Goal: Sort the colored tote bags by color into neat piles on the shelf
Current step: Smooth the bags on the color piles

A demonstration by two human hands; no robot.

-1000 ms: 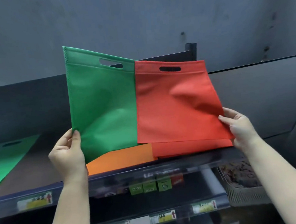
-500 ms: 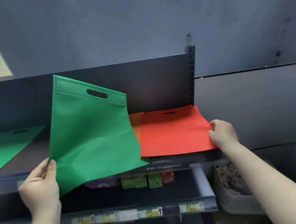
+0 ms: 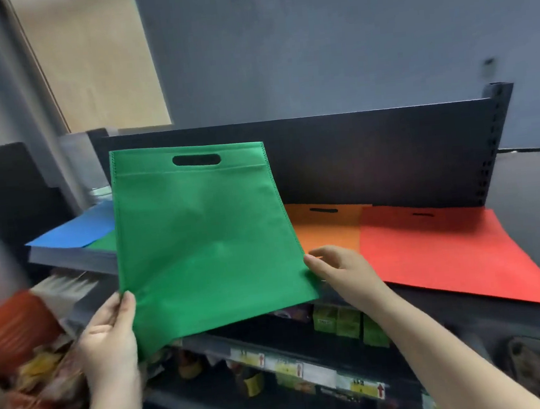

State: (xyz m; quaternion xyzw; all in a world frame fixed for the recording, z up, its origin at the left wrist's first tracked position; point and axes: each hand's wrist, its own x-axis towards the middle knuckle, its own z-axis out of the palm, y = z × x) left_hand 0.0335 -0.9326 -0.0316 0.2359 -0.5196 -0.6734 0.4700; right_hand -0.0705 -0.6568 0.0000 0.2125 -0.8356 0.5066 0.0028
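The left hand (image 3: 108, 338) pinches the lower left corner of a green tote bag (image 3: 206, 240), thumb laid flat on the front of the fabric and the other fingers hidden behind it. The right hand (image 3: 341, 271) is at the bag's lower right edge with its fingers loosely spread; the thumb tip touches the fabric edge, but whether the fingers behind actually grip it cannot be told. The bag is held upright in the air in front of the shelf (image 3: 469, 297), its cut-out handle at the top, and it hides much of what lies behind. To its right, flat on the shelf, an orange tote bag (image 3: 327, 228) shows only in part, its left side covered by the green bag and its right side overlapped by a red tote bag (image 3: 448, 250) whose near corner juts past the shelf's front edge. To the left, a blue tote bag (image 3: 76, 231) lies on the shelf with a sliver of another green bag (image 3: 106, 244) just beside it, both mostly hidden. Below, small green boxes (image 3: 339, 323) and price labels (image 3: 284, 367) are dim and their print is unreadable. Blurred packaged goods (image 3: 22, 353) at lower left are smeared and cut off by the frame.
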